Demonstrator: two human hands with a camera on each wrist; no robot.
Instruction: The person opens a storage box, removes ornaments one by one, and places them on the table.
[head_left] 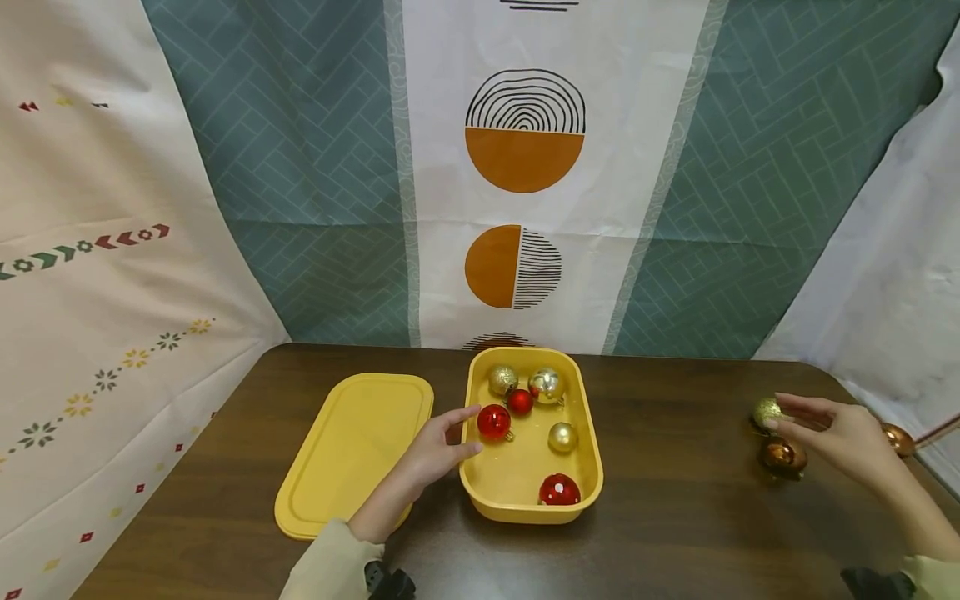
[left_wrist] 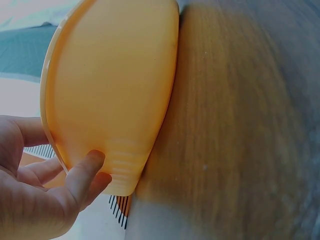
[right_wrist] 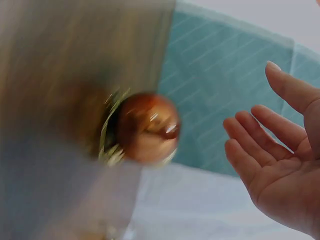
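Note:
A yellow plastic box [head_left: 480,498] contains several red and gold Christmas baubles, among them a shiny red bauble [head_left: 493,422] by its left wall. At that wall is my left hand [head_left: 438,450]; in the left wrist view its digits lie on both sides of the box rim, gripping it. Far to the right, my right hand [head_left: 840,429] is held with fingers extended and nothing in its palm. Its fingertips overlap a glittery gold bauble [head_left: 765,412] in the head view. Just below that lies a shiny copper bauble [head_left: 782,455], and a copper bauble [right_wrist: 150,127] shows blurred in the right wrist view.
Left of the box lies a flat yellow lid [head_left: 352,450] on the dark wooden table [head_left: 675,467]. Another copper ball [head_left: 897,439] with a thin rod beside it is partly behind the right hand. Patterned cloth [head_left: 322,167] hangs along the table's back edge.

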